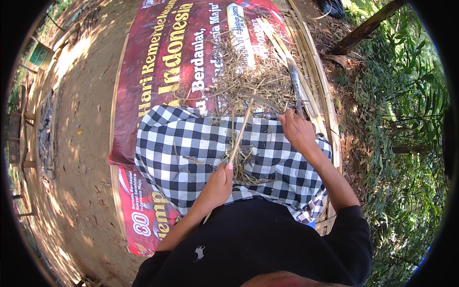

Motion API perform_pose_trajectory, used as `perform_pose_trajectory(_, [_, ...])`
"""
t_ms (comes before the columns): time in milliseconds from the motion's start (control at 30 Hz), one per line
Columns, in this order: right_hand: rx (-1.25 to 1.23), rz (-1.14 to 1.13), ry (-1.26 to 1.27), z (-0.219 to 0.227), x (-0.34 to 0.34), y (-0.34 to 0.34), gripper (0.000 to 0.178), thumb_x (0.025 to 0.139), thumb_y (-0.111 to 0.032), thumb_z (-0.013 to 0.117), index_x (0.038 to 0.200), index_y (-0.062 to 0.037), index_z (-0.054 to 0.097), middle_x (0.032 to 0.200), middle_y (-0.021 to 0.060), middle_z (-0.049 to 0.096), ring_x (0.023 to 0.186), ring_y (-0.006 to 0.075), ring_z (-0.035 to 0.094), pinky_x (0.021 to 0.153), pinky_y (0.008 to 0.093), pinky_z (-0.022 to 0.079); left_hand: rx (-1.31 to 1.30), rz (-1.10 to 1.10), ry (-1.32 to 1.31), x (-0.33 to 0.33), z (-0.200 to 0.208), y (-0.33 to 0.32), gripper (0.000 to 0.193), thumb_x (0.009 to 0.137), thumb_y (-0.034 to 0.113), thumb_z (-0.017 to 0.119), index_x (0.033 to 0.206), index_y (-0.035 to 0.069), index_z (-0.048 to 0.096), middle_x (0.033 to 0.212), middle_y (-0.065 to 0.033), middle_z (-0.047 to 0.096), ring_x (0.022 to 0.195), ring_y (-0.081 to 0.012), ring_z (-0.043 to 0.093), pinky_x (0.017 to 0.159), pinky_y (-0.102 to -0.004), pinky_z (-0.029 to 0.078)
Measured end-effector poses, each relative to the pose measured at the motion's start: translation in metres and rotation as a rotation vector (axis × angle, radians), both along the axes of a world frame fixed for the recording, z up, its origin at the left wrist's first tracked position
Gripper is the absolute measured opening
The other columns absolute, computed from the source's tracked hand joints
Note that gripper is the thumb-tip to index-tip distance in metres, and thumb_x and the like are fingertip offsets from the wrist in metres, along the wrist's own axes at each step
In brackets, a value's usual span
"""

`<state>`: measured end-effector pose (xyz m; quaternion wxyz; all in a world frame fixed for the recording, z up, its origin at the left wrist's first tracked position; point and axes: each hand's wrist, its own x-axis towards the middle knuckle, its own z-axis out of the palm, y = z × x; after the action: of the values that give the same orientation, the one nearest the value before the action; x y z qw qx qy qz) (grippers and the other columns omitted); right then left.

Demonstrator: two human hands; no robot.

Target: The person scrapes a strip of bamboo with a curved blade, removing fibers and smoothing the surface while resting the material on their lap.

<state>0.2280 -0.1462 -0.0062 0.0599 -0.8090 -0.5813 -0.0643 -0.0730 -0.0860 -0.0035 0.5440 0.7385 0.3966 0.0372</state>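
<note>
In my closed left hand (221, 181) is a thin pale bamboo strip (243, 129), slanting up and away over my lap. My right hand (299, 130) is closed at the far right of my lap, on what looks like a knife (262, 100) with a slim curved blade pointing left, near the strip's far end. Its handle is hidden by my fingers. Just beyond that hand lies a long dark-grey blade-like piece (294, 79). A black-and-white checked cloth (191, 138) covers my legs, with some shavings (246, 167) on it.
A red printed banner (153, 62) covers the bamboo platform (326, 100). Dry shavings (229, 76) are heaped past my knees, beside several bamboo strips (275, 40). A wooden post (368, 26) leans at the far right, near green plants (406, 95). Bare earth (86, 119) lies to the left.
</note>
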Motion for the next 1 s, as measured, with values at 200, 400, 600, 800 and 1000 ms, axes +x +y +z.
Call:
perform_pose_trajectory(200, [0.09,-0.109,0.465,-0.001,-0.057,0.001,0.036,0.106,-0.034,0.043,0.091,-0.0012,0.049,0.067,0.0238,0.062,0.062,0.0465,0.061,0.056,0.0558,0.047,0.006,0.06,-0.05,-0.001,-0.016,0.02,0.047,0.109,0.037,0.029,0.098,-0.005,0.048,0.078,-0.0342,0.06,0.079,-0.0562,0.058,0.072,-0.06,0.043])
perform_pose_trajectory(400, [0.252,-0.37,0.789,0.002,-0.072,-0.017,0.041,0.107,-0.033,0.043,0.092,0.004,0.054,0.067,0.0245,0.057,0.062,0.0428,0.056,0.059,0.0496,0.041,0.2,-0.024,0.095,0.006,0.001,0.048,0.04,0.108,0.033,0.032,0.1,-0.004,0.044,0.068,-0.0322,0.059,0.068,-0.056,0.058,0.064,-0.0623,0.045])
perform_pose_trajectory(600, [0.407,-0.433,1.297,-0.001,-0.072,-0.038,0.041,0.103,-0.039,0.057,0.094,0.0005,0.062,0.06,-0.0076,0.04,0.048,0.0018,0.034,0.044,0.023,0.028,0.56,-0.303,0.224,0.05,0.042,0.054,0.032,0.107,0.031,0.038,0.107,-0.001,0.042,0.064,-0.0246,0.062,0.059,-0.0456,0.065,0.051,-0.0533,0.053])
perform_pose_trajectory(800, [0.753,-0.552,1.561,0.01,-0.072,-0.045,0.039,0.103,-0.035,0.056,0.103,0.004,0.061,0.057,-0.007,0.036,0.042,0.0022,0.031,0.037,0.0219,0.024,0.838,-0.526,0.174,0.098,0.058,0.07,0.026,0.101,0.016,0.045,0.123,0.003,0.041,0.072,-0.0232,0.063,0.063,-0.043,0.067,0.052,-0.052,0.054])
perform_pose_trajectory(1000, [1.389,-0.283,1.921,-0.001,-0.054,-0.082,0.045,0.105,-0.039,0.04,0.108,0.001,0.061,0.061,-0.0007,0.038,0.044,0.0108,0.035,0.041,0.0276,0.032,1.123,-0.569,-0.045,0.127,0.055,0.097,0.051,0.085,-0.005,0.05,0.13,0.018,0.049,0.089,-0.0165,0.056,0.082,-0.0367,0.066,0.067,-0.0479,0.053])
